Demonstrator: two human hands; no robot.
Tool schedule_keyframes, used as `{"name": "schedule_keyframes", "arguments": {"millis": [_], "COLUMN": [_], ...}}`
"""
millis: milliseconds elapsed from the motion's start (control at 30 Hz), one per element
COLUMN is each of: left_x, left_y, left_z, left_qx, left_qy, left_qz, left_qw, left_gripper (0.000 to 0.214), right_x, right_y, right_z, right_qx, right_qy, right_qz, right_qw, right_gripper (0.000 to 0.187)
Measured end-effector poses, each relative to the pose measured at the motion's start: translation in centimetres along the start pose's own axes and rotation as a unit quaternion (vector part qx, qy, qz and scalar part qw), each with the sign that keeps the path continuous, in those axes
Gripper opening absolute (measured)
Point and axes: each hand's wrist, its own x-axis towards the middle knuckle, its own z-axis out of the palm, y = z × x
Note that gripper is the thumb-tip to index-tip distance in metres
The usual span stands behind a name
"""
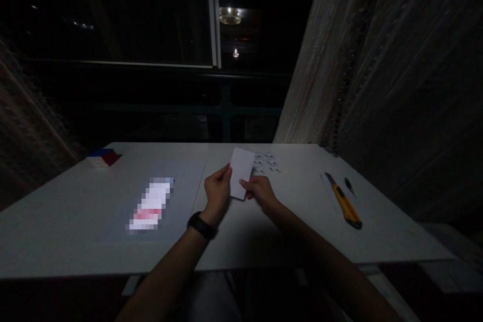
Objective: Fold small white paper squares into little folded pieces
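Note:
A white rectangular piece of paper or card (242, 168) is held above the table between my two hands. My left hand (218, 189), with a black band on its wrist, grips the left edge. On the lower right side, my right hand (261, 191) pinches it, thumb on the front face. Just behind the card lie several small pieces with dark curved marks (270, 163), set out in rows and partly hidden by the card. Whether it is one sheet or a folded one, I cannot tell.
On the right lie a yellow box cutter (344, 203) and a small dark pointed tool (350, 187). A pale sheet (184, 201) at left bears a lit, blurred-out rectangle (153, 204). A puzzle cube (102, 157) sits at the far left of the white table (302, 246). Curtains (313, 70) hang behind.

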Motion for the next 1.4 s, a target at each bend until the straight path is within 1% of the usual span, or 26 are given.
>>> {"name": "schedule_keyframes", "arguments": {"millis": [100,200,267,400,533,733,867,1067,1167,1233,1400], "left_x": [0.0,0.0,0.0,0.0,0.0,0.1,-0.1,-0.2,-0.3,-0.3,-0.3], "left_y": [-0.1,0.0,0.0,0.1,0.0,0.0,-0.1,-0.2,-0.1,-0.1,-0.2], "left_z": [0.0,0.0,0.0,0.0,-0.1,-0.1,-0.1,-0.2,-0.2,-0.2,-0.1], "left_qx": [0.008,0.016,0.017,0.027,0.045,0.09,0.098,0.092,0.1,0.104,0.104], "left_qy": [-0.006,-0.013,-0.014,-0.026,-0.037,-0.052,-0.057,-0.061,-0.069,-0.07,-0.08], "left_qz": [0.003,0.006,0.007,0.018,0.026,0.038,0.038,0.045,0.053,0.056,0.052], "left_qw": [1.0,1.0,1.0,0.999,0.998,0.994,0.993,0.993,0.991,0.991,0.99], "left_gripper": [0.035,0.033,0.032,0.03,0.03,0.028,0.029,0.028,0.029,0.029,0.028], "right_x": [0.0,0.1,0.2,0.6,0.7,0.9,0.8,1.3,1.6,1.6,1.7], "right_y": [-0.3,-0.4,-0.4,-0.4,-0.5,-0.6,-0.8,-0.5,-0.4,-0.4,-0.6], "right_z": [-0.2,-0.5,-0.8,-1.3,-1.6,-2.0,-2.1,-2.3,-2.6,-2.7,-2.7], "right_qx": [0.05,0.07,0.073,0.086,0.091,0.093,0.086,0.093,0.109,0.114,0.109], "right_qy": [0.023,0.008,0.006,0.027,0.006,0.032,0.031,0.077,0.076,0.087,0.131], "right_qz": [-0.002,0.005,0.005,-0.01,0.006,0.003,0.023,-0.014,-0.007,-0.008,-0.046], "right_qw": [0.998,0.997,0.997,0.996,0.996,0.995,0.996,0.993,0.991,0.99,0.984], "right_gripper": [0.036,0.036,0.034,0.031,0.03,0.033,0.035,0.039,0.04,0.043,0.043]}}
